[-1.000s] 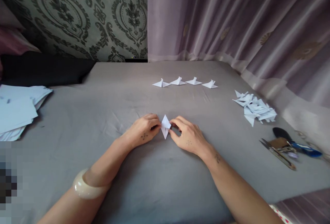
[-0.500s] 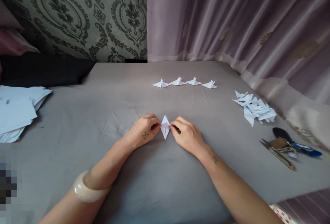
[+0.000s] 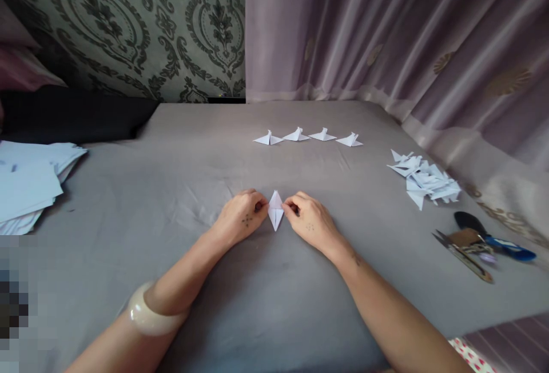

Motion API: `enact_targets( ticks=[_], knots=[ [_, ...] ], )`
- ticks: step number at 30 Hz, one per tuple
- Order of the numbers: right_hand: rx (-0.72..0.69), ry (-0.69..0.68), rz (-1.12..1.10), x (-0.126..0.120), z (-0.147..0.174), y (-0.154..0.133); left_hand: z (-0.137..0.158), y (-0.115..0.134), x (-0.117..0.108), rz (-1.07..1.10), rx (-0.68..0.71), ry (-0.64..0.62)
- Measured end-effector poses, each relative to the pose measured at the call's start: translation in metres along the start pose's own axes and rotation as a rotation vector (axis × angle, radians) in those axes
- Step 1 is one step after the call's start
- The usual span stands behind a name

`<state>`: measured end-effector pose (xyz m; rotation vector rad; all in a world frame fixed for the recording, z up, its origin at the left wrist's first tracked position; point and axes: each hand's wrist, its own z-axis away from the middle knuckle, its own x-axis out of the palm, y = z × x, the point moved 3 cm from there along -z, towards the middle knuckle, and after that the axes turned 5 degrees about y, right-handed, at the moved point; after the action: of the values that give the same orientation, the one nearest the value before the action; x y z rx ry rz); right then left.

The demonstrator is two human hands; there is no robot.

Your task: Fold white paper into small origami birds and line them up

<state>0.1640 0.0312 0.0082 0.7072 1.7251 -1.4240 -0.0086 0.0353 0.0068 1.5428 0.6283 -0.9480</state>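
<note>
A small white folded paper [image 3: 275,213], diamond-shaped with a slit down its lower half, is held between my two hands over the grey cloth. My left hand [image 3: 243,215] pinches its left corner with thumb and forefinger. On the opposite corner, my right hand [image 3: 309,219] has the same kind of pinch. Beyond the hands, several white folded paper birds [image 3: 299,134] stand in a row.
A heap of folded white paper pieces [image 3: 426,181] lies to the right. Nearer are small scissors or snips [image 3: 465,258] and a blue-and-black tool [image 3: 510,248]. Stacked white paper sheets [image 3: 30,184] lie at the left, by a black cloth [image 3: 77,114].
The diamond's upper half looks narrower, its top point now blunter. Both hands keep their pinch on the side corners, the left hand having shifted slightly right.
</note>
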Motion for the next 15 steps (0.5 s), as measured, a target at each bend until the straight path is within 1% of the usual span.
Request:
enact_targets(
  ticks=[5,8,12,15],
  knots=[
    [-0.002,-0.026,0.023,-0.0011,-0.0012,-0.0024,0.0008,0.0011,0.0001,-0.009,-0.063,-0.005],
    [-0.006,-0.028,0.041,-0.0003,-0.0018,-0.0021,-0.0004,0.0010,0.0003,0.009,-0.075,-0.002],
    [-0.023,-0.010,0.061,0.0030,-0.0014,-0.0003,-0.0021,0.0007,0.0017,0.018,-0.119,-0.008],
    [-0.048,0.034,0.082,0.0038,0.0011,-0.0018,-0.0013,0.0016,0.0027,0.021,-0.126,0.002]
  ],
)
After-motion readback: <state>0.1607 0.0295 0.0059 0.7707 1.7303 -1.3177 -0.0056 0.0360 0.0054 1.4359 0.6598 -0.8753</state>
